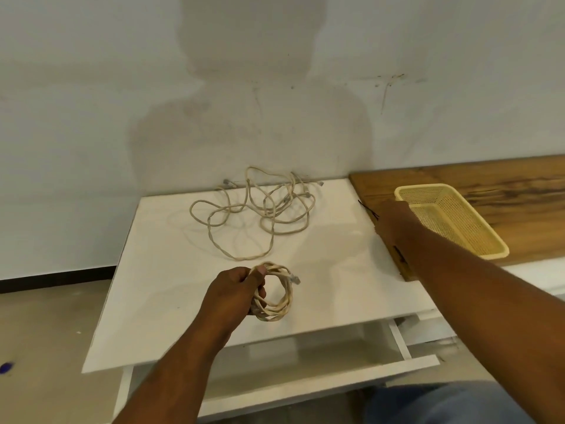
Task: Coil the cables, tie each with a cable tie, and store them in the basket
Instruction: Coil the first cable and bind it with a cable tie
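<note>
Near the white table's (183, 301) front edge, the left hand (232, 289) grips the coiled cable (276, 301). Black cable ties (368, 209) lie slantwise at the wooden top's (489, 179) left edge, just beside the right hand (394, 218), whose fingers are hidden.

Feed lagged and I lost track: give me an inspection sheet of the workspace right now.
Surface: white table, wooden board at its right.
Job's things: coil; basket on the board, nothing seen inside; black ties at the board's edge.
Clutter: nothing seen.
Hands: left hand grips the coil; right hand reaches at the ties, grip hidden.
Cables: loose cables tangled at the table's back.
Surroundings: open drawer below; wall behind; blue thing on the floor.
</note>
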